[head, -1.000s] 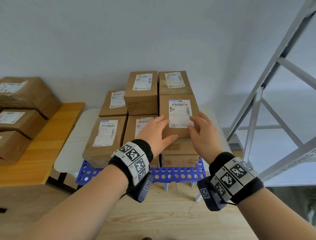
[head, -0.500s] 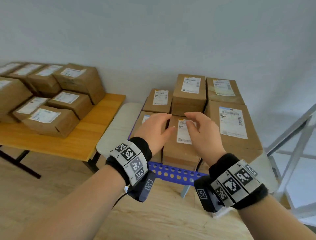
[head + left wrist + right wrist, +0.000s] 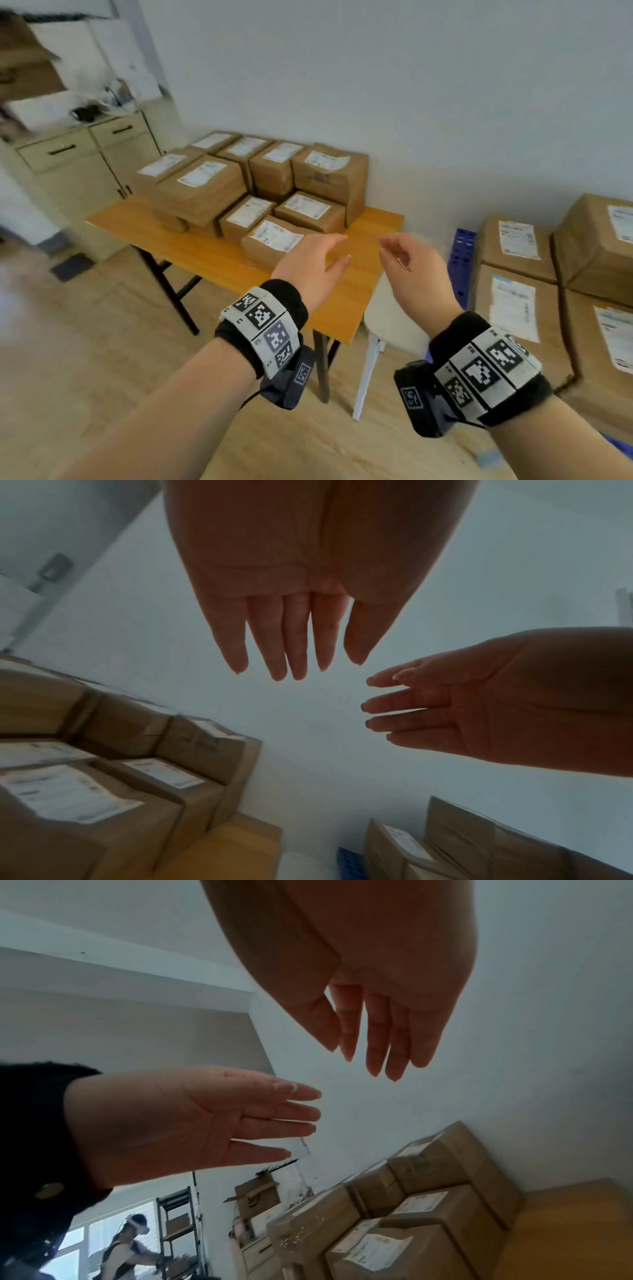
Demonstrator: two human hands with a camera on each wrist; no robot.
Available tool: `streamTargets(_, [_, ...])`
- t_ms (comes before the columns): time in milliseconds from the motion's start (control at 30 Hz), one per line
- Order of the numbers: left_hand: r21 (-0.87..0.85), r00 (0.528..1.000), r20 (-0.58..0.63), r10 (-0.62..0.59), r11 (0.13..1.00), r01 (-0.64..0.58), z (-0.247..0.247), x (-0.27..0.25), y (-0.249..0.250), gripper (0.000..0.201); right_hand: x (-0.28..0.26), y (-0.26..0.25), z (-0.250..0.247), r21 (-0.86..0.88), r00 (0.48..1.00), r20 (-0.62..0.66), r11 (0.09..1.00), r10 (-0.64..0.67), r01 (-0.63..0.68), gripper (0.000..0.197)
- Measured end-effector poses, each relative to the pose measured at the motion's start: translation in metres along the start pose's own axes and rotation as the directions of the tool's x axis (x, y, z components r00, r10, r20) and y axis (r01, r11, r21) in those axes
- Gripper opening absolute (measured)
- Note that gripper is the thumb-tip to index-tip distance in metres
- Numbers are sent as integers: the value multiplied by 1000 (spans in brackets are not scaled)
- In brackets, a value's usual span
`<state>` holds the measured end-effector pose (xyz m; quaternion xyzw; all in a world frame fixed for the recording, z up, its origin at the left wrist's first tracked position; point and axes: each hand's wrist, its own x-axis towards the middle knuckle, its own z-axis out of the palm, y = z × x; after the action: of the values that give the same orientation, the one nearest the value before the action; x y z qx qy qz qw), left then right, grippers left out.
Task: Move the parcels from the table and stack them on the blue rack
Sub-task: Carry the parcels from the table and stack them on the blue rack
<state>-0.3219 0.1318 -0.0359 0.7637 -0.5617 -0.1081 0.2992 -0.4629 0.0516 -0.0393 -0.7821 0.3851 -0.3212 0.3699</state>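
- The left hand (image 3: pixel 310 263) hangs above the near edge of the orange wooden table (image 3: pixel 219 255) with its fingers straight and relaxed, holding nothing; the wrist views show the palm bare
- The right hand (image 3: pixel 412 270) hovers just beside it, near the table's right corner, fingers loosely bent and likewise empty
- The brown cardboard parcels with white shipping labels (image 3: pixel 246 192) wait on the table, packed close in two layers; the nearest low one (image 3: pixel 274 241) sits just ahead of the left fingertips
- Further brown parcels (image 3: pixel 517 274) already stand stacked on the blue perforated plastic rack (image 3: pixel 462 260) at the right
- Judging by shape, these boxes are stiff and flat-sided, likely moderate in weight; contents unknown, so fragility cannot be told
- The taped faces and glossy labels may be slick, so the best hold is probably both palms pressed on opposite side walls, fingers hooked under the bottom edges
- The front parcel looks easiest to lift clear, though it touches its neighbours behind
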Motion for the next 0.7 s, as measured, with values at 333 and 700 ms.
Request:
streamTargets(333, [31, 992, -70, -108, 993, 111, -62, 70, -112, 43, 115, -36, 110, 49, 992, 116, 998, -40, 34, 30])
streamTargets(700, [102, 944, -117, -310, 941, 322, -133, 184, -223, 47, 267, -67, 224, 123, 962, 272, 992, -14, -20, 38])
